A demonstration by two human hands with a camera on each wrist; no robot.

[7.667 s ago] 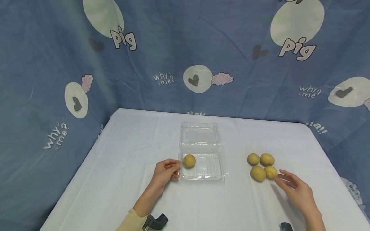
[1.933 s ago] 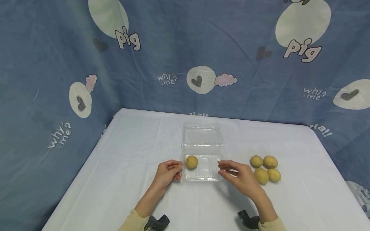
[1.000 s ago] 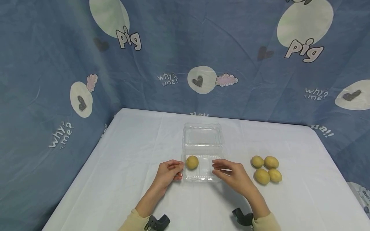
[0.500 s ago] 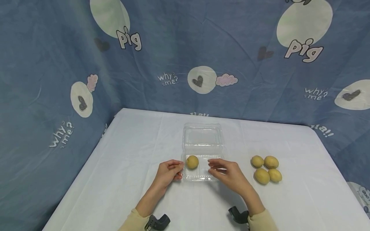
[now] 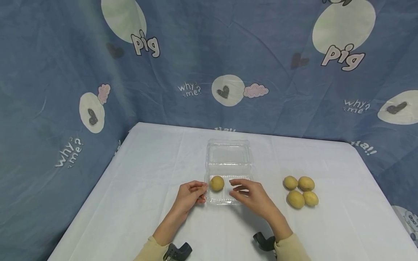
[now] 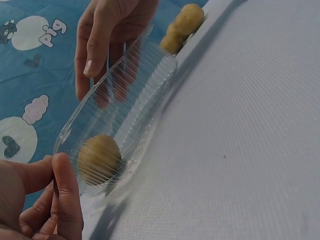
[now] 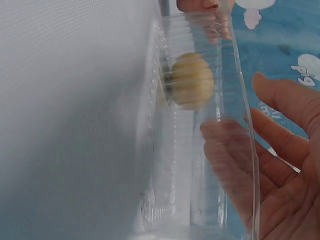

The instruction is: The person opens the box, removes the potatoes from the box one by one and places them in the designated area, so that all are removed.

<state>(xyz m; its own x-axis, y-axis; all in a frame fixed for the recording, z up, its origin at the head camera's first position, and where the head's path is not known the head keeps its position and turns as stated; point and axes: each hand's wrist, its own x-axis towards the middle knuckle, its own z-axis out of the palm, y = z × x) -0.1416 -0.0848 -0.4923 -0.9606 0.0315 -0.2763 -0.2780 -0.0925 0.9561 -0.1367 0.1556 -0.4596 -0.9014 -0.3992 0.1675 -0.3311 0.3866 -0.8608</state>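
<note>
A clear plastic clamshell container (image 5: 228, 198) lies with its lid folded back on the white cloth. One round, yellow-brown, potato-like item (image 5: 217, 183) sits at the left of its base. My left hand (image 5: 189, 195) pinches the container's left rim between thumb and fingers, seen close up in the left wrist view. Over the right part of the base is my right hand (image 5: 253, 195), fingers loosely bent, thumb apart, nothing between them. Its fingertips point at the item, a short gap away. In the right wrist view, some of its fingers (image 7: 230, 155) show through the clear wall.
Several similar yellow items (image 5: 295, 199) lie in a cluster on the cloth to the right of the container. A dark camera mount sits on each wrist. Behind the table (image 5: 156, 145) hangs a blue printed curtain (image 5: 183, 58).
From beside the yellow cluster, my right hand has moved left over the container, then edged slowly closer to the item inside. The left hand keeps its pinch on the rim.
</note>
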